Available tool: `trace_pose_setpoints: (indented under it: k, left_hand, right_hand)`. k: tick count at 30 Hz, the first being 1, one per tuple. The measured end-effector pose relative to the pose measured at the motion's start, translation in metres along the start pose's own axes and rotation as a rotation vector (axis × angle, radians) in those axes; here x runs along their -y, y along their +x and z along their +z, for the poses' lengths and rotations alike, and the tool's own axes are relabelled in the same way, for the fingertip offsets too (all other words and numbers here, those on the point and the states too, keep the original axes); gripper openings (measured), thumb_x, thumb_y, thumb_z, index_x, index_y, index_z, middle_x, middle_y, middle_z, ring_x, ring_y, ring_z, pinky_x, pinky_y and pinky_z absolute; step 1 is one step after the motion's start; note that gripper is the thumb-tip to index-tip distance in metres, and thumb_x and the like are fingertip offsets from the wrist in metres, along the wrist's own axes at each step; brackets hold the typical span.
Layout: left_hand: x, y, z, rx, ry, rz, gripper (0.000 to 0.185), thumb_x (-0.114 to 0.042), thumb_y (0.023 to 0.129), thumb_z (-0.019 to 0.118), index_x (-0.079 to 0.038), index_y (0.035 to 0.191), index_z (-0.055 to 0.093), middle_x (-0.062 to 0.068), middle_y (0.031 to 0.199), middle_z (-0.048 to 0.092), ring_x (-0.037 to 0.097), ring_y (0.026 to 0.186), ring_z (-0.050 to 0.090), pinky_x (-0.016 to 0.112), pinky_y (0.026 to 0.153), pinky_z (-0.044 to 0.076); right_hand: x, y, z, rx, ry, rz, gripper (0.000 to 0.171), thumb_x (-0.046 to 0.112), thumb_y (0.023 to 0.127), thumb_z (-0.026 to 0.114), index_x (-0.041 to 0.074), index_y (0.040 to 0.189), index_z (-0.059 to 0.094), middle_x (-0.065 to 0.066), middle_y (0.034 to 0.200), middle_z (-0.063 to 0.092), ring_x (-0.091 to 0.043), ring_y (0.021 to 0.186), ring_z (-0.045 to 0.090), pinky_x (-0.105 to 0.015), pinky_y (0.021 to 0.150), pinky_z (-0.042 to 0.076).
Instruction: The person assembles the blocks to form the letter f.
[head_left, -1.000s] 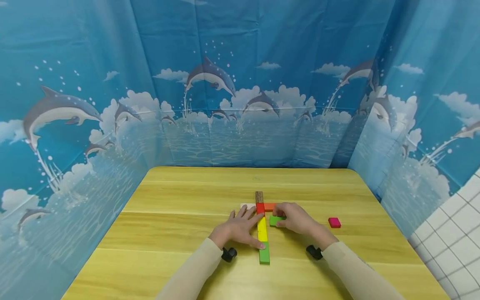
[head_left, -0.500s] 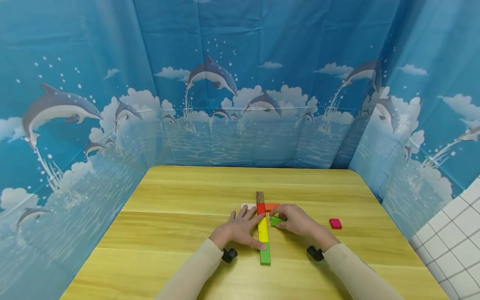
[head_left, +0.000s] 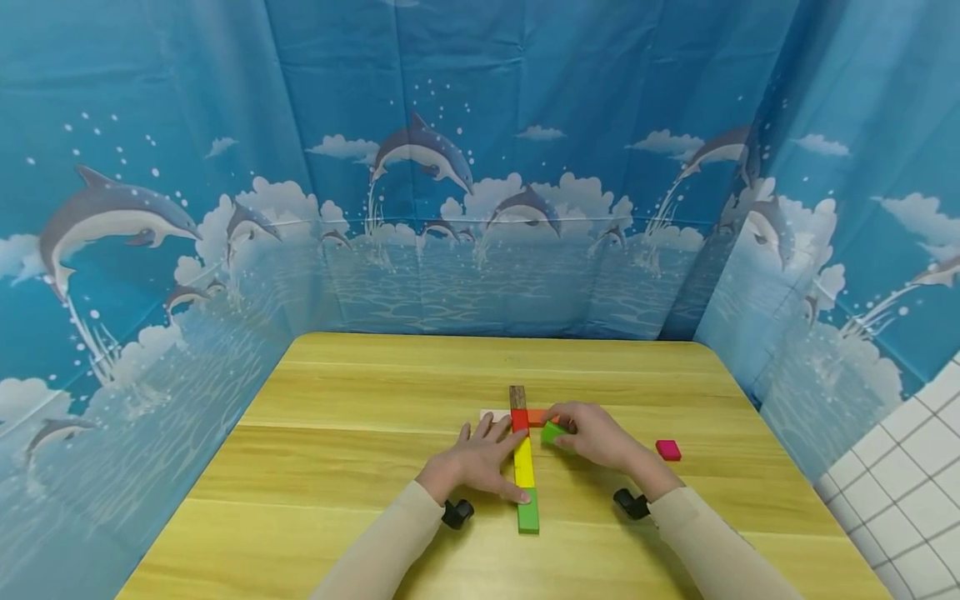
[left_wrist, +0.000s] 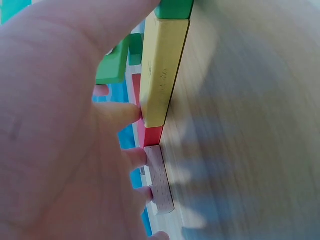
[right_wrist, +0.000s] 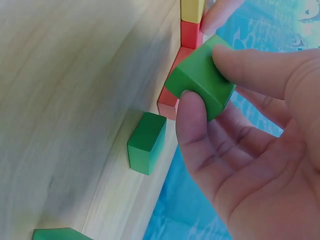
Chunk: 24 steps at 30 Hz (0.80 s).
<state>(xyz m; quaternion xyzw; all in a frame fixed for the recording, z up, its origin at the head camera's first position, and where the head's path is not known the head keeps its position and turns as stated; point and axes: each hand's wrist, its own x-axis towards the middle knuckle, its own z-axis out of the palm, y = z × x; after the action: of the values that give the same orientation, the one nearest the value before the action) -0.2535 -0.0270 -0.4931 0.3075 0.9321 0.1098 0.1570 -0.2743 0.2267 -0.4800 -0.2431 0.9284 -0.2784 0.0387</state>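
My left hand lies flat, fingers spread, against left side of block column: green bar near, yellow bar, red block, brown block far. My right hand pinches small green block, lifted just right of column, over orange block. Pink block far right on table.

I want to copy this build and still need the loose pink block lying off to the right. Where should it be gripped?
The small pink rectangular block lies flat on the wooden table, apart from the other blocks. Probably best to come from above and pinch its two long side faces between thumb and forefinger; the right hand is nearest.
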Motion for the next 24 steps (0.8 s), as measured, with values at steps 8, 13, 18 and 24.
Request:
trace_pose_setpoints:
  k: [8, 13, 18, 24]
  left_hand:
    - [0.0, 0.0, 0.0, 0.001, -0.003, 0.005, 0.108, -0.08, 0.079, 0.062, -0.032, 0.163, 0.015, 0.004, 0.169, 0.001, 0.036, 0.153, -0.002, 0.067, 0.116, 0.006]
    - [0.0, 0.0, 0.002, -0.005, -0.012, 0.011, 0.109, -0.08, 0.078, 0.063, -0.031, 0.163, 0.015, 0.005, 0.169, 0.002, 0.036, 0.153, -0.003, 0.067, 0.116, 0.006]
    - [0.001, 0.001, 0.002, -0.012, -0.02, 0.018, 0.108, -0.078, 0.078, 0.064, -0.031, 0.163, 0.017, 0.005, 0.169, 0.002, 0.035, 0.153, -0.004, 0.067, 0.116, 0.006]
    - [0.003, 0.002, 0.001, 0.003, -0.018, 0.021, 0.105, -0.078, 0.08, 0.063, -0.032, 0.163, 0.018, 0.004, 0.169, 0.002, 0.035, 0.153, -0.003, 0.067, 0.116, 0.005]
  right_hand:
    - [-0.004, 0.006, -0.002, -0.076, 0.017, 0.018, 0.042, 0.011, 0.09, 0.077, 0.018, 0.131, 0.067, 0.002, 0.105, 0.067, -0.014, 0.087, 0.059, -0.039, 0.08, 0.054]
    - [-0.004, 0.01, -0.003, -0.15, 0.043, 0.023, 0.038, 0.013, 0.093, 0.075, 0.017, 0.129, 0.068, 0.001, 0.106, 0.067, -0.016, 0.088, 0.061, -0.037, 0.076, 0.055]
    - [-0.004, 0.016, -0.006, -0.201, 0.084, 0.032, 0.036, 0.013, 0.093, 0.075, 0.021, 0.127, 0.066, -0.001, 0.106, 0.066, -0.019, 0.089, 0.063, -0.038, 0.075, 0.055]
    - [-0.008, 0.027, -0.005, -0.212, 0.173, 0.088, 0.035, 0.015, 0.095, 0.073, 0.023, 0.128, 0.064, -0.004, 0.109, 0.065, -0.02, 0.092, 0.063, -0.038, 0.078, 0.056]
